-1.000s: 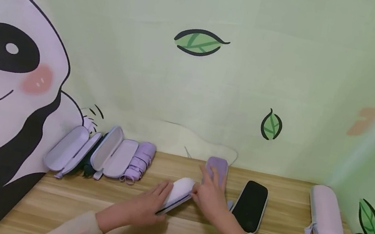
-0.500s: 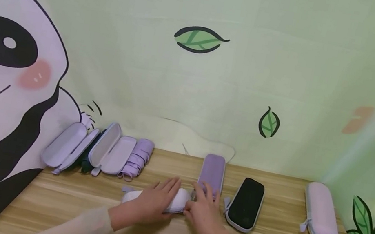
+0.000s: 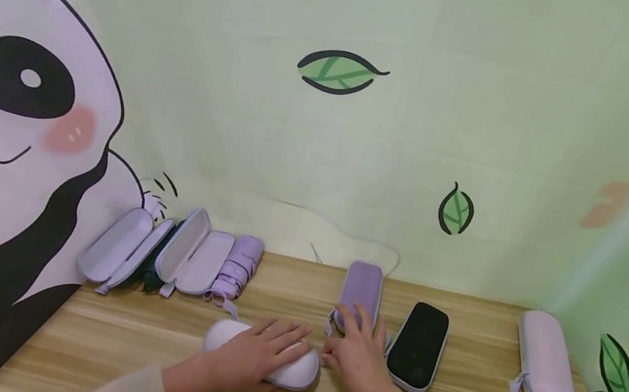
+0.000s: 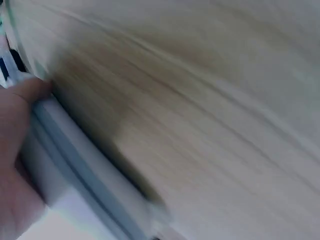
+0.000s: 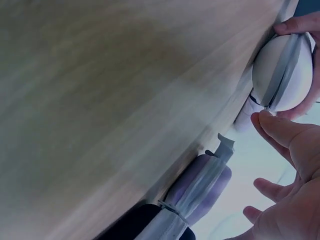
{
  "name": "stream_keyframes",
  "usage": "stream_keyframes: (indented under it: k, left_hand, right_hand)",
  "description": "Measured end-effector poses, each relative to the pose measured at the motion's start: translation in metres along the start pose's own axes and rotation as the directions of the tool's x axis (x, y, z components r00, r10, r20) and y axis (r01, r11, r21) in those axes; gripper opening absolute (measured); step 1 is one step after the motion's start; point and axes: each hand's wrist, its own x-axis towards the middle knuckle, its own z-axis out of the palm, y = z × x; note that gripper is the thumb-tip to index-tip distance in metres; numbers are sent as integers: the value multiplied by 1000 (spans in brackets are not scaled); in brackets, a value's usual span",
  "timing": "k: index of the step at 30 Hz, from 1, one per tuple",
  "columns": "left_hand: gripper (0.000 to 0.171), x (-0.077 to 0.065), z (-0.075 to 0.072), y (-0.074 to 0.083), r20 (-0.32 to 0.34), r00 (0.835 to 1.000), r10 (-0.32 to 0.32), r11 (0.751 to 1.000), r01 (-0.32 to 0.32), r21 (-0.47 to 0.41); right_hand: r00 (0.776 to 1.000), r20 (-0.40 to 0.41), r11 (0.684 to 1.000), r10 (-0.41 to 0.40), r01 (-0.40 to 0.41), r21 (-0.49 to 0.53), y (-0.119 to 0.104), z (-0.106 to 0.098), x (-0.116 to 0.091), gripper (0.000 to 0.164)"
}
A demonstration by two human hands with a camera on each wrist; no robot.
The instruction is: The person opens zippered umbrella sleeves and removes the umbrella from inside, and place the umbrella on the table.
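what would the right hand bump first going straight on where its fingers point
The right hand would likely meet the purple case first, since it overlaps that case's near end in the head view; depth is unclear, so it might pass above.

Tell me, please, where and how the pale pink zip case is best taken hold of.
Probably from above, around the middle of the pale pink zip case, spanning its long sides: it looks closed, its body is long and rounded, and no other case crowds it. Its tab juts out on the left.
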Motion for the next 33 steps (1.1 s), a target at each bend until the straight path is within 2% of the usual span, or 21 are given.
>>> stream_keyframes:
  k: [2,3,4,5,7,8,9,10,11,12,13,17,18,21,23,26,28,33]
  left_hand:
    - [95,-4,-4,11,30,993,-112,993,113,-35]
    - [94,-6,-6,18,58,980,-189,979,192,-66]
    - [93,-8,-9,26,90,956,-280,953,289,-96]
    - [92,-10,-13,35,128,919,-373,912,389,-128]
    - [93,-13,-20,51,200,826,-527,810,560,-173]
    - [95,-15,-23,58,232,779,-582,758,623,-192]
    - [97,-16,-26,64,263,741,-618,716,668,-201]
    - [99,-17,-28,70,288,714,-638,685,697,-210]
    - [102,-17,-29,74,300,708,-639,674,704,-226]
    - [104,-18,-30,76,299,718,-629,677,695,-243]
    - [106,-17,-29,77,286,734,-616,685,678,-266]
    - [115,-9,-23,72,185,821,-540,747,569,-345]
    - [117,-6,-21,69,164,836,-523,759,545,-355]
    - [125,2,-17,61,151,866,-477,793,498,-352]
    - [128,5,-15,55,155,882,-445,818,471,-329]
    - [129,9,-14,45,167,900,-402,851,435,-295]
    - [128,9,-15,37,180,907,-380,859,419,-296]
    - [124,6,-18,25,215,912,-349,856,404,-324]
  right_hand:
    - [1000,-1,1000,-17,17,-3,0,0,-2,11]
    - [1000,0,1000,-24,24,-4,-1,-1,-4,12]
    - [1000,5,1000,-28,28,-6,-2,-2,-5,12]
    - [1000,14,1000,-24,25,-8,-3,-4,-8,12]
    - [999,42,1000,-7,8,-12,-6,-9,-13,13]
    - [998,59,1000,5,-5,-8,-7,-12,-15,13]
    - [997,73,1000,16,-16,-10,-9,-16,-18,13]
    - [996,87,1000,23,-22,-12,-11,-20,-21,14]
    - [994,104,1000,26,-25,-11,-13,-23,-23,14]
    - [993,119,1000,24,-22,-10,-15,-26,-25,14]
    - [991,136,1000,17,-17,-5,-17,-29,-28,14]
    - [977,212,999,-35,29,29,-28,-37,-35,10]
    - [971,234,998,-50,43,36,-30,-36,-37,8]
    - [952,293,996,-84,70,61,-39,-36,-41,7]
    - [947,308,995,-91,76,60,-43,-35,-42,7]
    - [954,289,997,-82,73,40,-45,-33,-40,7]
    - [959,274,997,-67,59,39,-45,-32,-38,6]
    - [969,242,996,-54,34,87,-42,-31,-31,6]
